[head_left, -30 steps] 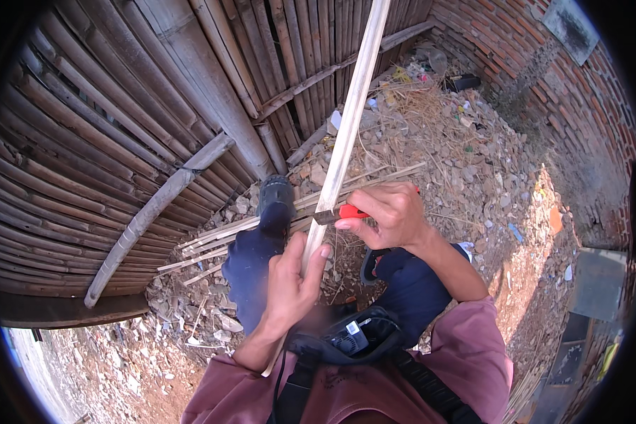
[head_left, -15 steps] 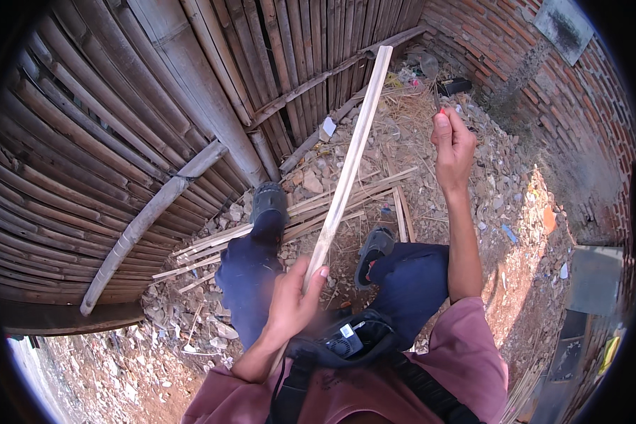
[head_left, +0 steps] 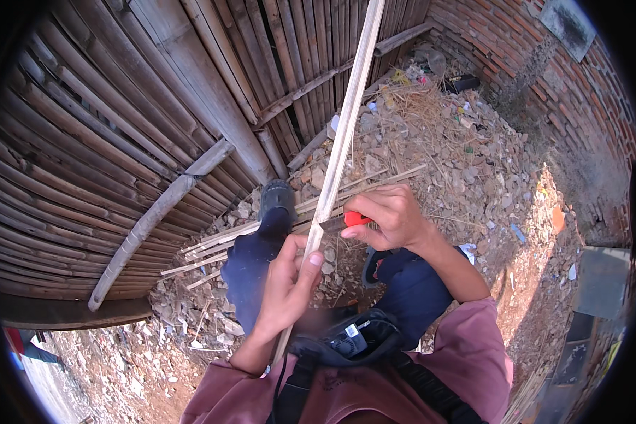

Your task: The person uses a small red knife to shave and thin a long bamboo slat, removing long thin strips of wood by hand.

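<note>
Gripping a long, pale, straight-edged strip of split bamboo or wood [head_left: 340,152], the left hand [head_left: 287,288] closes round its near part, thumb along the face. The right hand [head_left: 390,218] is clamped on a knife with a bright red handle [head_left: 356,219] and a flat, dark metal blade [head_left: 331,225], which meets the strip just beyond the left thumb. The hands are near each other but not touching. The strip slants from beside the left forearm up past the picture's top edge.

The step in hand looks like paring or trimming the strip; another stroke would call for a steady left grip, a shallow blade angle and the thumb clear of the edge.

The strip's face looks fibrous and streaked, cream with brownish marks. Beneath, more slim, pale strips [head_left: 215,244] lie across the ground by a dark grey, rounded shoe [head_left: 278,198]. Farther out spreads coarse, angular rubble [head_left: 466,162] with matted straw [head_left: 410,102], between a wall of weathered, ribbed bamboo poles [head_left: 85,177] and a rough red brick wall [head_left: 601,106].
</note>
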